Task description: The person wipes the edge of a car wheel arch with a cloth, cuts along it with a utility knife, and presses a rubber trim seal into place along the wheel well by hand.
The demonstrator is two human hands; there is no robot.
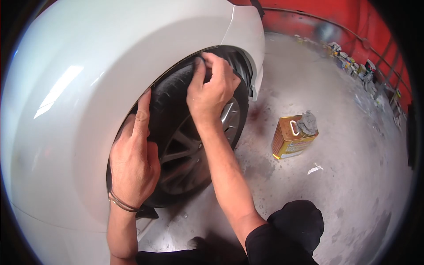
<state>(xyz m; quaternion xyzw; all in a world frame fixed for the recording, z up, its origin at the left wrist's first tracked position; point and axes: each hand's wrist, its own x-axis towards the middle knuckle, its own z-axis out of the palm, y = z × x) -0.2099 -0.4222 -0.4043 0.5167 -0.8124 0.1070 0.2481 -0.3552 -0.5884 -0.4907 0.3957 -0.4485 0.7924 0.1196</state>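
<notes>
My left hand (134, 161), with a thin bracelet at the wrist, is at the wheel arch edge of a white car fender (97, 79). Its index finger points up along the rim of the arch, and the other fingers are partly hidden behind the edge. Higher on the same arch, my right hand (213, 86) has thumb and fingers pinched together by the edge, above the black tire (170, 92). Whatever lies between those fingertips is too small to make out. Below both hands is the spoked wheel (185, 150).
A yellow-brown metal can (293, 139) with a grey crumpled cloth (308, 123) on top stands on the grey floor to the right. Near it lies a white scrap (315, 168). Bottles and clutter (353, 66) line the red wall (322, 20).
</notes>
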